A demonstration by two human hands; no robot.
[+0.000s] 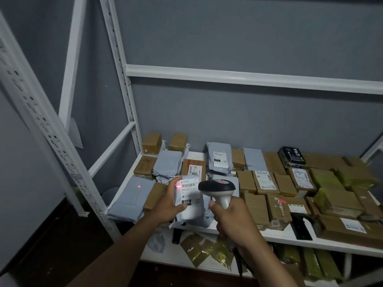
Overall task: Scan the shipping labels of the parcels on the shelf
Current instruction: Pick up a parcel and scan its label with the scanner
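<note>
Left hand [167, 201] grips a grey parcel [189, 200] from its left edge, label [187, 191] up, above the shelf [290, 238] front. Right hand [230, 218] clasps the scanner [217, 188] handle, head just beside the label. Red dot falls on a grey mailer [132, 195] at left. Brown boxes [269, 195] crowd the shelf.

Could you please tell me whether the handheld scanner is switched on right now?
On: red light falls on the barcode end of the white label, and a red dot shows on the grey mailer bag beyond the grey-and-black handheld scanner.
</note>
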